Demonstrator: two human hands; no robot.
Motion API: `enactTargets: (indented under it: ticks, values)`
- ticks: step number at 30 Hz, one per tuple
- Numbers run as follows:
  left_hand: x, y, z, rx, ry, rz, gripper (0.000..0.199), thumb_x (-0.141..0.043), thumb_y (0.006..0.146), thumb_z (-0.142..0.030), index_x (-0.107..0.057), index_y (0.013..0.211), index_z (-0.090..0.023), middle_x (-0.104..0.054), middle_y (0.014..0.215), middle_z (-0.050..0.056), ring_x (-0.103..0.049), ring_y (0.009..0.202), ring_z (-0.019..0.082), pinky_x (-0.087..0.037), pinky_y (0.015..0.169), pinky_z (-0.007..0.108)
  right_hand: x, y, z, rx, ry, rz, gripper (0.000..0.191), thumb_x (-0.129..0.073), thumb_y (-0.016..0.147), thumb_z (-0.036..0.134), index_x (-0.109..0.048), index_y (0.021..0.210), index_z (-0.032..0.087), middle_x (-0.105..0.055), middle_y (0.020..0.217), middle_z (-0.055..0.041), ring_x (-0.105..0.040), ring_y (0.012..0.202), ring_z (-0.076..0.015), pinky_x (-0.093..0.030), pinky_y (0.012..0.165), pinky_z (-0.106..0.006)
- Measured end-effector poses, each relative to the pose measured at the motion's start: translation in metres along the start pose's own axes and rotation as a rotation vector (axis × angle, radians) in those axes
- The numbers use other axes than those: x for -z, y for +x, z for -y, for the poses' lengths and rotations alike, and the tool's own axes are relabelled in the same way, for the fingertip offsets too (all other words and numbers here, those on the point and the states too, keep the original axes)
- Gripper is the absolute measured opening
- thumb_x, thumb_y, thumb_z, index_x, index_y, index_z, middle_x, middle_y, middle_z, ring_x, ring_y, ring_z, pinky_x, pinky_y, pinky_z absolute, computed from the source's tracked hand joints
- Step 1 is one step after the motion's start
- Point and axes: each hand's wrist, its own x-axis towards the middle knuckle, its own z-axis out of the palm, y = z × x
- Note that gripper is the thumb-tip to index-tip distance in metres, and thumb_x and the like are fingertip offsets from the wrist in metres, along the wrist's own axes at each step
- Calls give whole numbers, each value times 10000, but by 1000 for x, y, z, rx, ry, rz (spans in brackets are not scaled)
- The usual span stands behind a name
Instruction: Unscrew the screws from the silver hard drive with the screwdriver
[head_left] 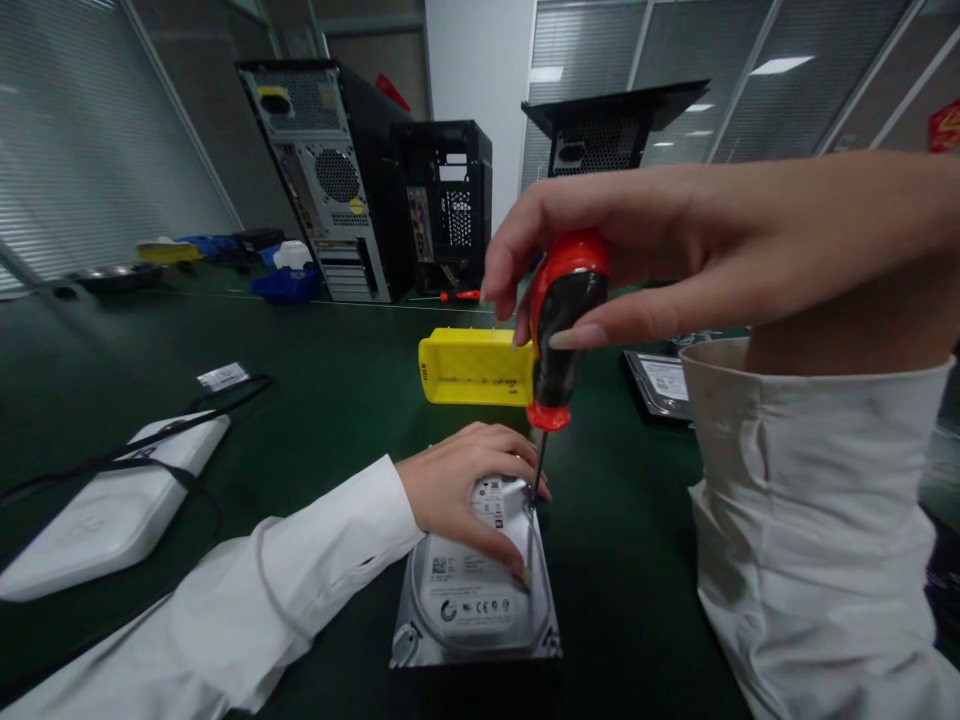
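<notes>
A silver hard drive (480,610) with a printed label lies flat on the dark green table, near the front. My left hand (469,490) grips it across the top, thumb on the label and fingers over its far edge. Above the drive, my right hand (600,270) is closed round the red and black handle of a screwdriver (559,345). The shaft points down, nearly upright, and its tip meets the drive's far right corner. Whether a screw sits under the tip is too small to tell.
Just beyond the drive stands a yellow bin (476,368). Another hard drive (660,385) lies to the right, partly behind my sleeve. At left is a white device (120,500) with a black cable. Computer cases (337,180) and a blue bin (286,287) stand at the back.
</notes>
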Motion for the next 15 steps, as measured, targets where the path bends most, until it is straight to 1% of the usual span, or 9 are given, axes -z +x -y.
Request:
enactTargets:
  ticks: [4,5,9,12,15]
  values:
    - [-2,0,2,-29,-14,-20,466,-780,572,-439,-667,947,-186,-615,1034,73,-501,1059,252,-321,932,341,1,0,0,94,1,5,406,-478,792,322,-449,1192,258,-491,1208,103,-556,970,-28,-450,771,-41]
    - [-2,0,2,-28,-18,-25,467,-782,569,-439,-668,943,-184,-616,1033,74,-502,1058,252,-324,930,341,0,1,1,96,-7,1,386,-481,793,327,-465,1171,249,-509,1177,97,-562,948,-24,-453,750,-40]
    - [-1,0,2,-7,-25,-25,492,-797,542,-447,-670,941,-188,-611,1052,82,-501,1057,259,-338,923,347,-1,8,7,32,-86,-39,331,-509,776,368,-533,1064,207,-578,997,87,-587,813,-8,-442,645,-39]
    - [0,1,2,-3,-27,-27,495,-804,531,-442,-671,936,-190,-608,1056,81,-500,1060,262,-343,922,350,-3,13,10,81,-151,-51,322,-477,798,410,-558,1003,175,-587,907,76,-578,741,-3,-428,595,-44]
    - [1,0,2,-8,-27,-34,491,-804,534,-438,-672,933,-184,-606,1051,81,-503,1059,259,-344,923,345,-3,12,11,69,-141,-48,340,-455,819,425,-553,1027,175,-590,879,66,-572,731,-16,-432,581,-71]
